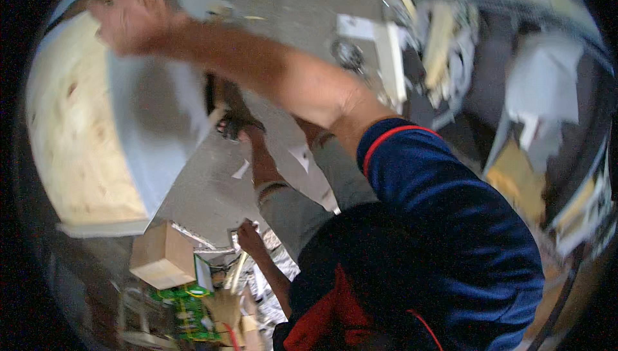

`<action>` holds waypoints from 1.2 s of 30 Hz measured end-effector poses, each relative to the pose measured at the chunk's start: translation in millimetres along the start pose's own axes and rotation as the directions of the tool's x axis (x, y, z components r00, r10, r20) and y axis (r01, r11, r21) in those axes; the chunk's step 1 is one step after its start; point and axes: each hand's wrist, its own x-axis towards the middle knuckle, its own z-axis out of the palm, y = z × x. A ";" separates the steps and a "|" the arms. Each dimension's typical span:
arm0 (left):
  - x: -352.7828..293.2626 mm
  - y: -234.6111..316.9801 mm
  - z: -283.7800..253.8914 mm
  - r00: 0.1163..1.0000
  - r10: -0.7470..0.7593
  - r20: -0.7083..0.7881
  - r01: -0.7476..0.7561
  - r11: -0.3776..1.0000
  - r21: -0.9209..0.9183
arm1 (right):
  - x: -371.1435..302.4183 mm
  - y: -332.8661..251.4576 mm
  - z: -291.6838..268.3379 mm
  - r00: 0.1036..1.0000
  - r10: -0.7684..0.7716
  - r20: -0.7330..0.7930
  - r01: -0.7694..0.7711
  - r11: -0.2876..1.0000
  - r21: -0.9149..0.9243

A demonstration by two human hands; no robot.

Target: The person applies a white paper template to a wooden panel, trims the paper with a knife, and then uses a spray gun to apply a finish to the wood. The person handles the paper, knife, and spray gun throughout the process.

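My right hand (134,16) reaches across to the upper left, blurred by motion, with its fingers spread. It is over the far end of a pale wooden board (80,119), which has a few knots. A light grey-blue sheet (145,109) runs along the board's right side, and the hand overlaps its upper part. Whether the palm presses on it I cannot tell. Low at my side, my left hand (250,236) hangs with its fingers curled. Anything inside that hand is too small to make out.
A wooden box-like block (163,257) stands below the board, near a green printed package (193,315) and scattered scraps. Paper pieces lie on the grey floor (212,203). White and yellowish strips (441,35) are heaped at the upper right. A pale sheet (544,77) hangs at the far right.
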 end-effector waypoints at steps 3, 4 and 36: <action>15.5 11.2 -24.2 0.986 -0.160 0.056 0.164 0.983 -0.077 | -155.3 28.2 -82.6 0.897 0.347 0.275 -0.431 0.828 0.360; 21.9 10.4 -34.0 0.977 -0.168 0.133 0.187 0.971 -0.150 | -213.9 34.7 -111.8 0.796 0.491 0.355 -0.602 0.702 0.381; -88.6 22.0 0.4 0.778 0.201 -0.595 -0.242 0.970 0.011 | -563.0 300.0 -306.8 0.168 0.484 0.859 -0.943 0.333 -0.003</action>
